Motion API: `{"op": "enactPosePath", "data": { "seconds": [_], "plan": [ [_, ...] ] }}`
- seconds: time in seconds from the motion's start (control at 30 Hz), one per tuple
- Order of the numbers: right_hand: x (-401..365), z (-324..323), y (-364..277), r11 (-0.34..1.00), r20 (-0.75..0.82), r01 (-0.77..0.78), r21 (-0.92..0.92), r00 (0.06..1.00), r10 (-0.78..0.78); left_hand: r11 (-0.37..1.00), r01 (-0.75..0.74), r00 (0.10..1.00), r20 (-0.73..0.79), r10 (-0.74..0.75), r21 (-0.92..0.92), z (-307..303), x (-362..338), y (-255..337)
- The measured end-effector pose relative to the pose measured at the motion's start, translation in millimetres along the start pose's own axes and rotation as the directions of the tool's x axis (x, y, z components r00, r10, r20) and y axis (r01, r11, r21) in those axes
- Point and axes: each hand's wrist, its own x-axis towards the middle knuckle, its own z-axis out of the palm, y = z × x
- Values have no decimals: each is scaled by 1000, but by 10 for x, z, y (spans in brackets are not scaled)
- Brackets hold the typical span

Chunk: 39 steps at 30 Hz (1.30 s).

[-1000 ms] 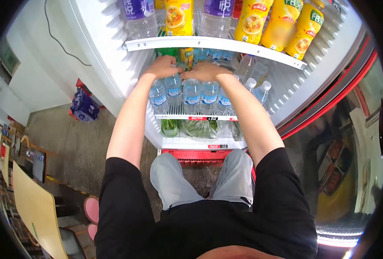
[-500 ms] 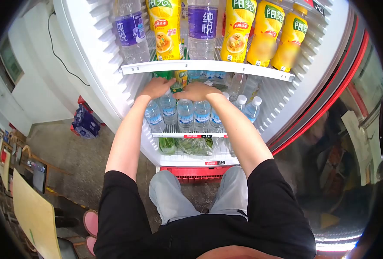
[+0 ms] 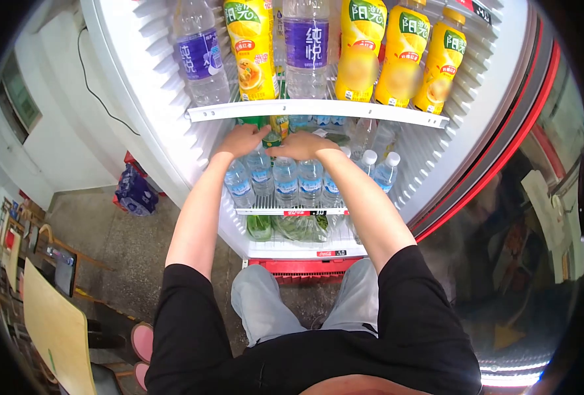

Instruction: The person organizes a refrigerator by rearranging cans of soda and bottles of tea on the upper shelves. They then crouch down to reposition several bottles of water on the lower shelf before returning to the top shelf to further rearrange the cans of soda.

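Several clear water bottles [image 3: 285,181] with blue labels stand in a row on the middle shelf [image 3: 272,212] of an upright fridge. My left hand [image 3: 242,140] lies over the tops of the left bottles, its fingers apart and pointing toward the right. Beside it my right hand [image 3: 300,145] reaches across the middle bottles, fingers toward the left, hiding some caps. A green bottle [image 3: 273,139] shows between the two hands. Whether either palm touches a cap cannot be made out.
Above, a shelf edge [image 3: 318,109] carries yellow drink bottles [image 3: 255,52] and purple-labelled bottles [image 3: 307,49]. Bagged greens [image 3: 302,228] lie on the bottom shelf. The glass door [image 3: 502,217] is at the right. A purple pack [image 3: 135,191] and wooden chair [image 3: 55,316] are at the left.
The view has shifted slightly, so the fridge and its bottles appear a little lower. Both hands remain over the same bottles, with hardly any movement relative to them.
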Motion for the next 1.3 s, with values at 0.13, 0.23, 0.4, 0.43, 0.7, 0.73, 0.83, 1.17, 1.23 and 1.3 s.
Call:
{"op": "enactPosePath", "data": {
  "seconds": [0.13, 0.23, 0.4, 0.43, 0.7, 0.73, 0.83, 1.17, 1.23, 1.3],
  "plan": [
    [50, -5, -12, 1000, 35, 6, -25, 999, -5, 998, -58, 998, -25, 58, -10, 60, 55, -81],
    [2, -2, -20, 999, -2, 40, -15, 999, -40, 999, -18, 999, -27, 17, -42, 22, -3, -22],
    [-5, 20, 14, 997, -21, 73, -28, 997, -74, 1000, -4, 1000, -12, 4, -2, -27, -19, 42],
    [-33, 9, 15, 997, -25, 76, -32, 997, -77, 1000, -26, 1000, -13, 26, -1, -17, -1, 43],
    [-179, -10, -57, 995, -71, 81, -55, 994, -85, 985, -173, 984, -43, 174, 16, 37, 34, -14],
    [-192, -3, -50, 995, -81, 77, -58, 993, -81, 990, -143, 989, -40, 142, -15, 36, 41, -25],
    [-80, -4, 2, 991, -15, 122, -62, 992, -124, 993, -95, 995, -42, 92, -71, 56, 68, -71],
    [-54, 108, 26, 998, -123, 66, -10, 990, -67, 998, -58, 997, -55, 57, -1, -40, -18, 86],
    [-21, 137, 43, 999, -124, 49, -6, 991, -49, 996, -83, 994, -77, 80, -39, 11, -6, 41],
    [-9, 133, 44, 999, -135, 49, 3, 990, -48, 995, -85, 993, -90, 80, -48, 12, 5, 23]
  ]
}}
